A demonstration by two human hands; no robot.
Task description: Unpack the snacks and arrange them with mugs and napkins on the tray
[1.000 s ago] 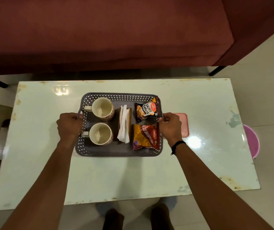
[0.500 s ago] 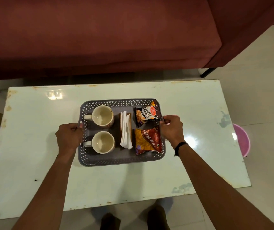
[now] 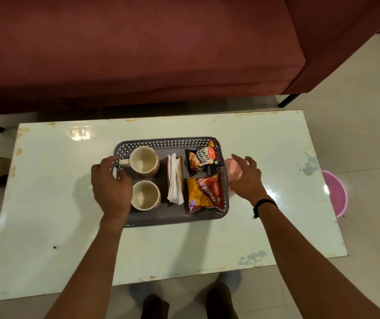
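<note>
Left hand [image 3: 112,185] over tray [image 3: 161,142] left rim, fingers curled near mug [image 3: 143,160] handle; grip on it — cannot tell. Right hand [image 3: 246,178] released, fingers spread beside right rim. Tray mid-desk [image 3: 46,203], mugs, napkins [image 3: 174,179], snacks [image 3: 204,192] inside. Square handles gently, no tipping.

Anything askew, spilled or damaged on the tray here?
Only slightly: the dark salted peanuts packet sits tilted, its far corner propped on the grey perforated plastic tray rim. Nothing looks spilled or damaged.
</note>
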